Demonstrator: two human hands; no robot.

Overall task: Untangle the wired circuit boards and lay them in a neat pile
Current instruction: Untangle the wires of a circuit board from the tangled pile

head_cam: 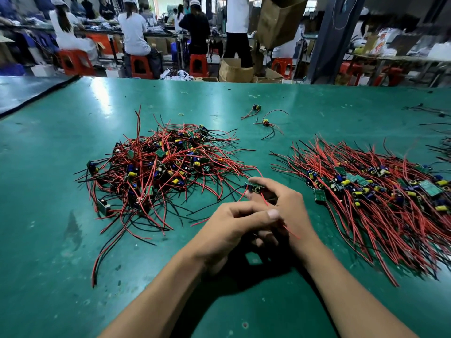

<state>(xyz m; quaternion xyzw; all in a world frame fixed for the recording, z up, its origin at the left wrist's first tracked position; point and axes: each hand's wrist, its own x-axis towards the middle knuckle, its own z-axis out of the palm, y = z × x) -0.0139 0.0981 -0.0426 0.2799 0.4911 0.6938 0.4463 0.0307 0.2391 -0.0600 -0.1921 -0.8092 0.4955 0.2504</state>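
Note:
A tangled heap of small green circuit boards (158, 164) with red and black wires lies on the green table (48, 215), left of centre. To the right, a combed pile of boards (380, 191) has its wires all running the same way. My right hand (285, 203) grips one small board (253, 187) between the two piles, fingers curled round it. Just in front of it, my left hand (234, 225) pinches that board's red wire (290, 231) between thumb and fingers. The hands overlap, so the wire's run between them is hidden.
Two loose boards (262, 118) with wires lie farther back, near a small rubber band (180, 114). More wires (439, 142) show at the right edge. Beyond the table's far edge, people sit on red stools (140, 65) among cardboard boxes (234, 69).

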